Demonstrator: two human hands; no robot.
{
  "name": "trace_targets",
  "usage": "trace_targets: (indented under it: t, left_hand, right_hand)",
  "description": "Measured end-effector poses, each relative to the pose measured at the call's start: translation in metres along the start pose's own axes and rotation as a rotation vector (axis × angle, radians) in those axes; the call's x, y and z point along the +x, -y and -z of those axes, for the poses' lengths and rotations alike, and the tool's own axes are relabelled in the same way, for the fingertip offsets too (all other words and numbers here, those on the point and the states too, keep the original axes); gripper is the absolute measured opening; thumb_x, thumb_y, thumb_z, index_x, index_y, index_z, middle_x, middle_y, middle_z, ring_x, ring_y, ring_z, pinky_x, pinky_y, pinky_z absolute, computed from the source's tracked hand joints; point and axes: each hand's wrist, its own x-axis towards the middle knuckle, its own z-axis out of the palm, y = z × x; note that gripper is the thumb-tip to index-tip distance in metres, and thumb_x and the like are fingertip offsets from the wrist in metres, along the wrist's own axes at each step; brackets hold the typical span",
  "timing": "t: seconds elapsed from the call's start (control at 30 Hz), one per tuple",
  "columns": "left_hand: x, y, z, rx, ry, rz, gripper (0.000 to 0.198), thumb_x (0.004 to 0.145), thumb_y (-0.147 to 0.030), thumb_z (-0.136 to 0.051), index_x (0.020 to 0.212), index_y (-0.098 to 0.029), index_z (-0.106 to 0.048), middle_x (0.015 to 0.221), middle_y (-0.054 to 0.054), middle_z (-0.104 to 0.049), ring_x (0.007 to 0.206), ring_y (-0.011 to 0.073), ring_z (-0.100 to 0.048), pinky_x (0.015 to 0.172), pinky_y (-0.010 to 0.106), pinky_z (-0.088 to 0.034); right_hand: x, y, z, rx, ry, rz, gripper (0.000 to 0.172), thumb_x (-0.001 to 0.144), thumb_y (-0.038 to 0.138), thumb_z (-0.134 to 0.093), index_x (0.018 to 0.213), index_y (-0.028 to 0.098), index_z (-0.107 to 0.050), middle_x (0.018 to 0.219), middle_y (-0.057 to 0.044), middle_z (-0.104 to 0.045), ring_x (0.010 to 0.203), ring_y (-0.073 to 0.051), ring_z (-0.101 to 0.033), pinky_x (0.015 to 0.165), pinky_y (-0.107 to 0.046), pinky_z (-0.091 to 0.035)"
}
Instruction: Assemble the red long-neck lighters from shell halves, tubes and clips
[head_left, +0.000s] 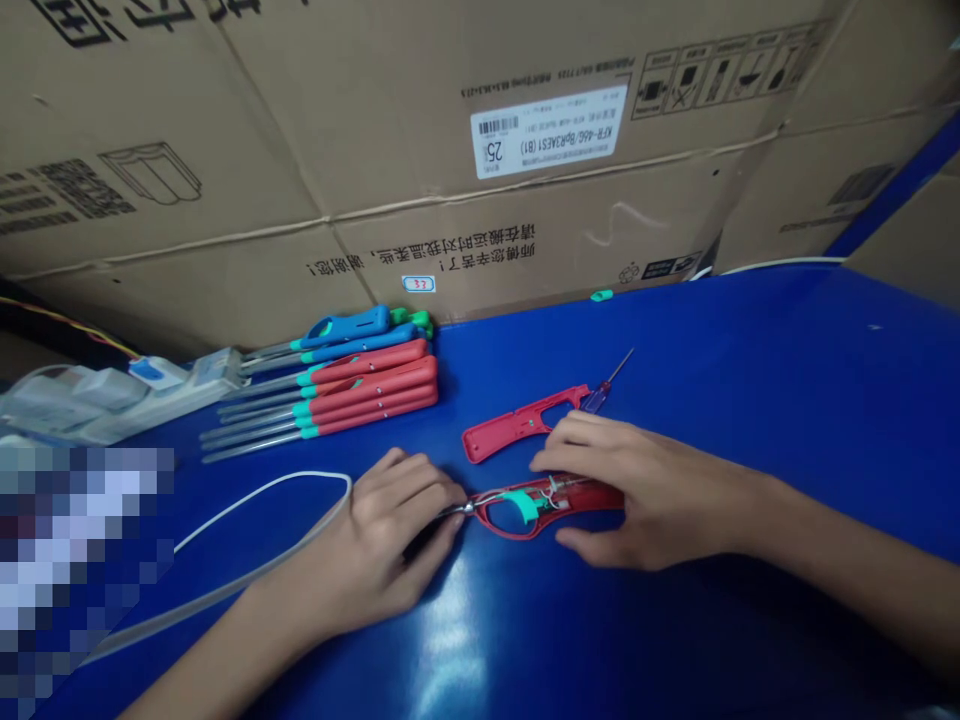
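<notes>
A long-necked gas lighter with its casing laid open lies low over the blue table, its green trigger, wires and small inner parts exposed in a red half shell. My left hand is closed around its metal neck, most of which the fingers hide. Over the handle end curves my right hand, thumb on the near side and fingers on the far side; the palm hides the handle's end. The loose red other half of the casing rests just beyond, beside a screwdriver with a clear purplish handle, partly behind my right fingers.
Several red and blue lighters are stacked at the left, necks pointing left. Behind them stands a power strip with plugs. A white cable loops near my left forearm. Cardboard walls the back; a small green piece lies at its foot.
</notes>
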Motion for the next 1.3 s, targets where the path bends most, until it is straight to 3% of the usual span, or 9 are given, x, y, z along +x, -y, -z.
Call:
trace_targets:
  t: [0.43,0.7,1.1,1.3]
  left_hand:
    - [0.000,0.000,-0.012,-0.105,-0.096,-0.083,0.011,0.090,-0.010,-0.056,0.095,-0.013,-0.066,0.082,0.006,-0.068,0.075,0.0158,-0.061,0.070,0.030,-0.051]
    - [-0.002,0.002,-0.015,-0.148,-0.067,-0.084,0.015,0.090,-0.006,-0.053,0.094,-0.012,-0.066,0.086,0.008,-0.065,0.078,0.0159,-0.059,0.067,0.028,-0.051]
    - [-0.003,-0.003,-0.018,-0.062,-0.058,-0.056,0.015,0.092,-0.014,-0.054,0.103,-0.013,-0.066,0.090,0.007,-0.067,0.083,0.0175,-0.061,0.075,0.033,-0.053]
    - [0.004,-0.008,-0.005,-0.113,-0.088,-0.031,0.018,0.089,-0.014,-0.058,0.105,-0.014,-0.066,0.093,0.008,-0.067,0.085,0.0186,-0.062,0.077,0.035,-0.054]
  right_hand:
    - [0.006,0.012,-0.014,-0.040,0.040,0.120,0.024,0.088,0.027,-0.056,0.108,0.018,-0.065,0.099,-0.008,-0.054,0.093,-0.019,-0.048,0.084,-0.035,-0.041]
    - [0.007,0.011,-0.014,-0.007,0.057,0.105,0.023,0.085,0.024,-0.057,0.107,0.018,-0.062,0.100,-0.007,-0.054,0.094,-0.020,-0.047,0.087,-0.036,-0.040]
    - [0.013,0.021,-0.011,0.001,0.048,0.064,0.018,0.077,0.016,-0.060,0.095,0.015,-0.057,0.098,-0.007,-0.054,0.091,-0.020,-0.045,0.087,-0.038,-0.041]
    - [0.008,0.012,0.000,0.110,-0.053,0.037,0.029,0.077,0.015,-0.060,0.105,0.019,-0.054,0.102,-0.004,-0.057,0.096,-0.018,-0.051,0.086,-0.032,-0.044]
